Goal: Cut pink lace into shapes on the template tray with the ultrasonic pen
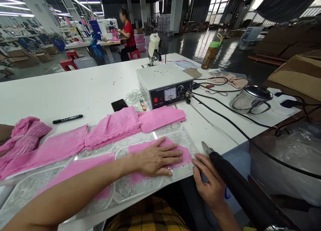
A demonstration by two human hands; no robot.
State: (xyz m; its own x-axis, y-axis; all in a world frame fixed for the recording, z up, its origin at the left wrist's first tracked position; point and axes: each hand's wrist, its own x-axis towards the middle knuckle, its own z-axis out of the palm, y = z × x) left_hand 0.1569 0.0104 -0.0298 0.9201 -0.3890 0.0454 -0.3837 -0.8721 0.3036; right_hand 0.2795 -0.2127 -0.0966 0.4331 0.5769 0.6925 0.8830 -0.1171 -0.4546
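My left hand (pixel 156 157) lies flat with spread fingers on a pink fabric piece (pixel 184 154), pressing it onto a clear plastic sheet with rounded panels (pixel 136 190). At the table edge, my right hand (pixel 209 181) holds a thick black handheld tool with a metal tip (pixel 233 182). Its fingers reach toward the sheet's right edge, and the tool hides its thumb. The tip points up and left, apart from the fabric. Another pink piece (pixel 82 169) lies under my left forearm. Behind it stretch overlapping scalloped pink lace pieces (pixel 114 127) and a smooth pink stack (pixel 162 119).
A control box with a dial (pixel 170 94) stands behind the fabric, cables running right. Near it lie a phone (pixel 119 105), thread snips (pixel 142 105) and a marker (pixel 67 119). A glass mug (pixel 247 102) and a bottle (pixel 210 55) stand right. A person in red (pixel 128 33) sits farther back.
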